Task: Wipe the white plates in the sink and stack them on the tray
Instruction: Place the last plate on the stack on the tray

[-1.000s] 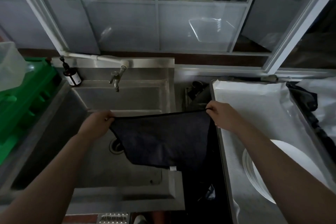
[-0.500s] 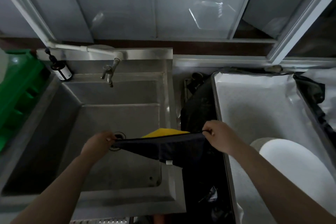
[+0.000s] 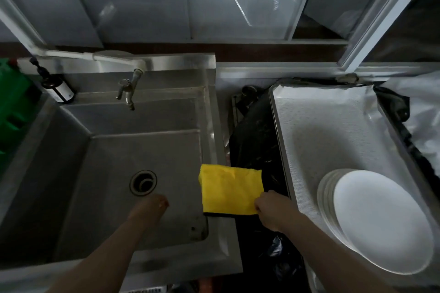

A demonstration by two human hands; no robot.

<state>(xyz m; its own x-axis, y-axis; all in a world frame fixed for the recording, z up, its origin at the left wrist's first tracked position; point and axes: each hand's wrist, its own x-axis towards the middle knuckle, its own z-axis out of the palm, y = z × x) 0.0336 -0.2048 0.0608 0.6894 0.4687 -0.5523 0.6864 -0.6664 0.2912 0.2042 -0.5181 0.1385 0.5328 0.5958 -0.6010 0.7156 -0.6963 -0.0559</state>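
Observation:
A folded cloth (image 3: pixel 229 191), yellow side up with a dark edge, lies across the right rim of the steel sink (image 3: pixel 212 131). My right hand (image 3: pixel 273 209) pinches its near right corner. My left hand (image 3: pixel 150 209) hovers over the sink basin just below the drain, holding nothing; it is blurred. A stack of white plates (image 3: pixel 378 223) sits at the near end of the lined metal tray (image 3: pixel 321 140) on the right. No plates show in the sink basin.
A tap (image 3: pixel 127 89) hangs over the sink's far wall, with a dark pump bottle (image 3: pixel 58 89) to its left. A green crate (image 3: pixel 12 112) stands at far left. Black plastic (image 3: pixel 257 140) fills the gap between sink and tray. Windows run behind.
The dark cloth stretched between both hands has been folded yellow side up and laid on the sink's right rim. My left hand let go and moved over the basin.

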